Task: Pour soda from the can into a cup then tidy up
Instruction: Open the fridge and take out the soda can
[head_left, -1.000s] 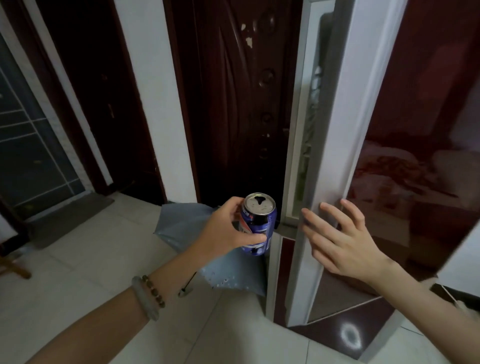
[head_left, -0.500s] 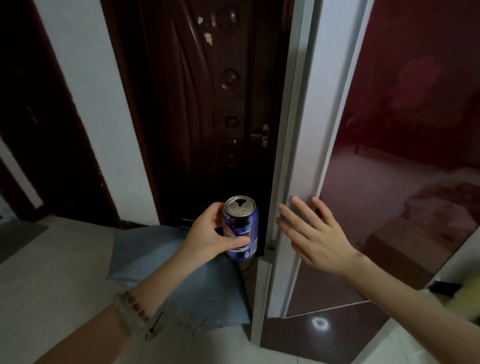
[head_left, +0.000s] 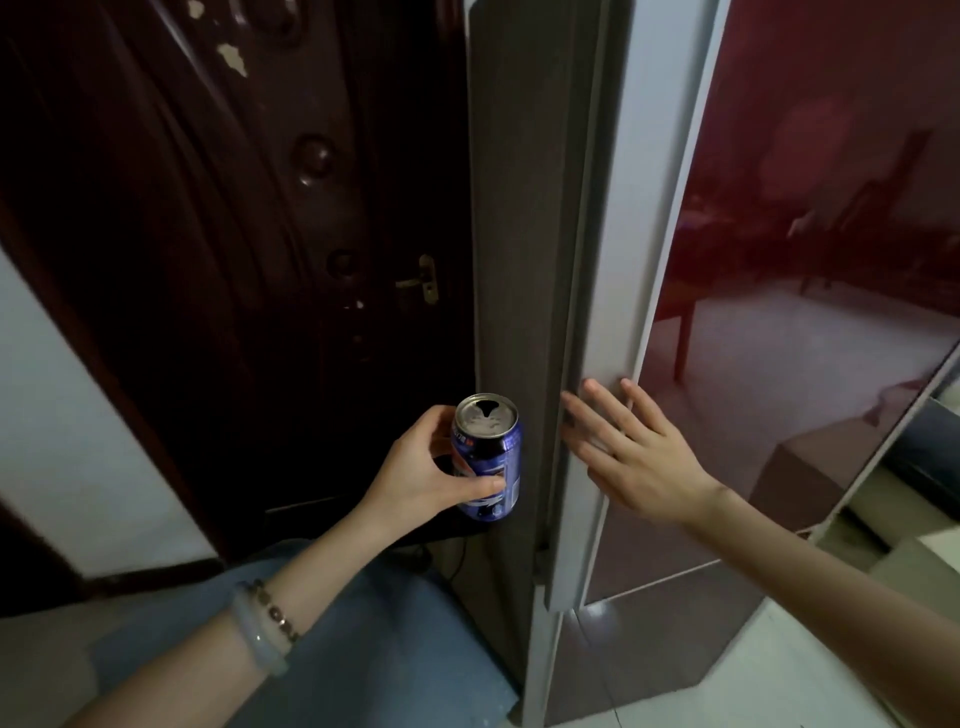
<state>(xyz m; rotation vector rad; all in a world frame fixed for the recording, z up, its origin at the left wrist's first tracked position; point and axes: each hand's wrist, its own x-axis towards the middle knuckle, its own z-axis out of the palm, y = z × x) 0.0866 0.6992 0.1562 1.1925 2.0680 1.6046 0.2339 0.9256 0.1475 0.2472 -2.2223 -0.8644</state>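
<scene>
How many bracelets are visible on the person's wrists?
2, both on the left wrist: a pale bangle on the elbow side and a beaded bracelet beside it. The wrist's underside is hidden.

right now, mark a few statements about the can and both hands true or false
1. The left hand grips the blue can. True.
2. The can is unopened. False: its top shows an open mouth.
3. The right hand rests with straight fingers on the white door edge. True.
4. The can lies on its side. False: it is held upright.
</scene>
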